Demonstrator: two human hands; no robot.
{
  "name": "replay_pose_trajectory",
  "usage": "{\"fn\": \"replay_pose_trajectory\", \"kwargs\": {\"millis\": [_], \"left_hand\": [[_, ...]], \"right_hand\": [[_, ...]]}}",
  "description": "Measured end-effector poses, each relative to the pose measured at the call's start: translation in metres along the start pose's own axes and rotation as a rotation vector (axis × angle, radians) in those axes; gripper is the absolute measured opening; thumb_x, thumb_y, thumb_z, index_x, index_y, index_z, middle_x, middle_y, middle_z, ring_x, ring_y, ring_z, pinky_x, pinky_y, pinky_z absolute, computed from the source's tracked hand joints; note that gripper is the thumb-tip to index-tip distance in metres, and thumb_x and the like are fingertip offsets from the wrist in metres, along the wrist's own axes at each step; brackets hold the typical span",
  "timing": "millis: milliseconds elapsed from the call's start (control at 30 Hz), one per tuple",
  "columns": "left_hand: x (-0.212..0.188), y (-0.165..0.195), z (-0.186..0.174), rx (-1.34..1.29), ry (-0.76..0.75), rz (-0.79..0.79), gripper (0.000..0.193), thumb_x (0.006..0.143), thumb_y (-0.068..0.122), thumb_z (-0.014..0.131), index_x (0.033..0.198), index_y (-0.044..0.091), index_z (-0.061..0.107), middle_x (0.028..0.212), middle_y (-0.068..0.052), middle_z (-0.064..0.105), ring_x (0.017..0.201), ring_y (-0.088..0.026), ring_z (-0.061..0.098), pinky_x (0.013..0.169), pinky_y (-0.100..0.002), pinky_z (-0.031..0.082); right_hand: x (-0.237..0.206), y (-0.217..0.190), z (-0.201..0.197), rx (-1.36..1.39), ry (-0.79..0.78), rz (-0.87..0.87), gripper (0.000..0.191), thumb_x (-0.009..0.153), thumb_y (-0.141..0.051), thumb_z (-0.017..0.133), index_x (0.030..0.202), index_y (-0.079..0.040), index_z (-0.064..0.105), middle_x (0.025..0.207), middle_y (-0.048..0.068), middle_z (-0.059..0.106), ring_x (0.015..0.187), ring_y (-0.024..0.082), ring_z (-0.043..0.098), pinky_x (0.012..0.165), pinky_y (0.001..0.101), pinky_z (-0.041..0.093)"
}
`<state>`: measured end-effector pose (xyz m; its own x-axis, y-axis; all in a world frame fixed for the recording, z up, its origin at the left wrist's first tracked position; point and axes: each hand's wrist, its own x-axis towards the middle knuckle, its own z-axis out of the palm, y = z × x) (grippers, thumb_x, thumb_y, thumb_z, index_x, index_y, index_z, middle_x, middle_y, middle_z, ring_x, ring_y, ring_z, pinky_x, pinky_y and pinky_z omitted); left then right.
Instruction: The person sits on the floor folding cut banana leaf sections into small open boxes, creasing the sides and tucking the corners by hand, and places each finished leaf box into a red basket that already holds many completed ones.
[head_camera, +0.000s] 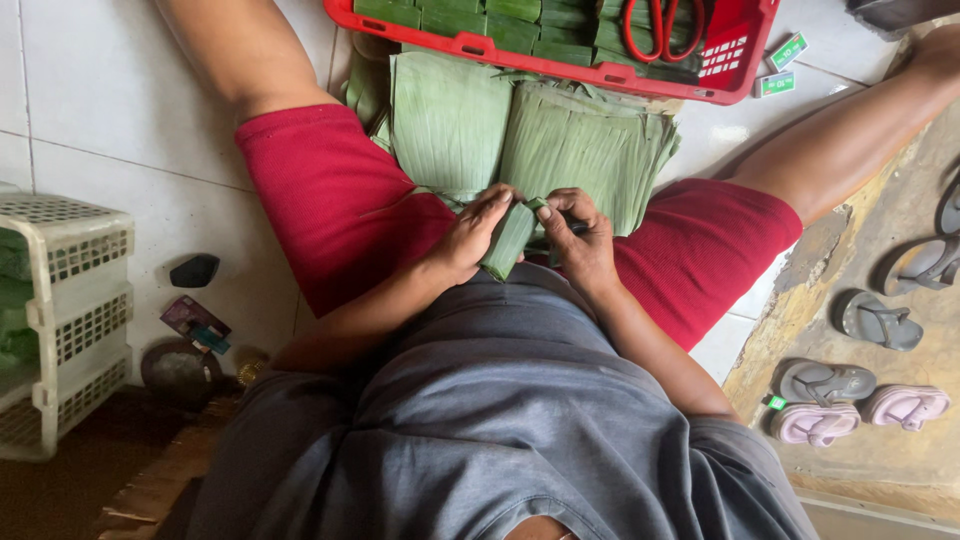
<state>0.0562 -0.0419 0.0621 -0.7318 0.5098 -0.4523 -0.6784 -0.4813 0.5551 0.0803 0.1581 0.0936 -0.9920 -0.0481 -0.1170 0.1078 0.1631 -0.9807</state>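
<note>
The red basket (520, 52) at 12 o'clock is cut off by the top edge — same for the scissors (662, 28) in it, handles only.

Home floor workspace, white tiles (120, 110), sandals (880, 320) by doorway, plastic baskets (70, 300)

One view only, from a camera worn on the head, pitched steeply down along the person's own torso. The grey shirt fills the lower frame, very close to the lens. Both hands sit near frame centre, left hand (478, 235) and right hand (580, 238) meeting over a folded leaf parcel (510, 240), at about arm's reach. Beyond the hands, toward the top edge, lies the red tray (470, 45); to the left of the left hand, at the frame's margin, a white basket (70, 300); to the right of the right hand, sandals (880, 320) on the floor. No second view, so nothing overlaps.
</note>
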Motion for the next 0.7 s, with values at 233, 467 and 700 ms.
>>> {"fn": "replay_pose_trajectory", "kwargs": {"millis": [233,467,700], "left_hand": [[0.008,-0.004,-0.014,0.408,0.013,0.324,0.021,0.114,0.021,0.055,0.107,0.004,0.063,0.088,-0.001,0.059,0.076,-0.011,0.055,0.066,-0.029,0.051],[-0.011,0.027,-0.002,0.955,0.032,0.454,0.011,0.104,0.014,0.062,0.1,0.003,0.064,0.072,-0.01,0.059,0.062,-0.016,0.054,0.06,-0.032,0.047],[-0.021,0.053,0.018,1.067,-0.028,0.522,0.011,0.1,0.014,0.063,0.1,0.003,0.06,0.082,-0.016,0.067,0.071,-0.03,0.068,0.063,-0.039,0.052]], "right_hand": [[-0.01,-0.004,0.007,-0.014,-0.259,0.264,0.058,0.11,-0.033,0.059,0.156,-0.004,0.038,0.133,0.013,0.065,0.127,0.022,0.06,0.107,0.0316,0.045],[0.011,-0.085,-0.001,-0.599,-0.414,0.019,0.067,0.084,-0.037,0.079,0.137,-0.004,0.054,0.106,0.021,0.072,0.095,0.033,0.074,0.082,0.0407,0.059],[0.01,-0.083,0.003,-0.751,-0.367,-0.261,0.057,0.086,-0.039,0.08,0.124,-0.002,0.061,0.097,0.019,0.072,0.087,0.038,0.072,0.073,0.046,0.057]]}}
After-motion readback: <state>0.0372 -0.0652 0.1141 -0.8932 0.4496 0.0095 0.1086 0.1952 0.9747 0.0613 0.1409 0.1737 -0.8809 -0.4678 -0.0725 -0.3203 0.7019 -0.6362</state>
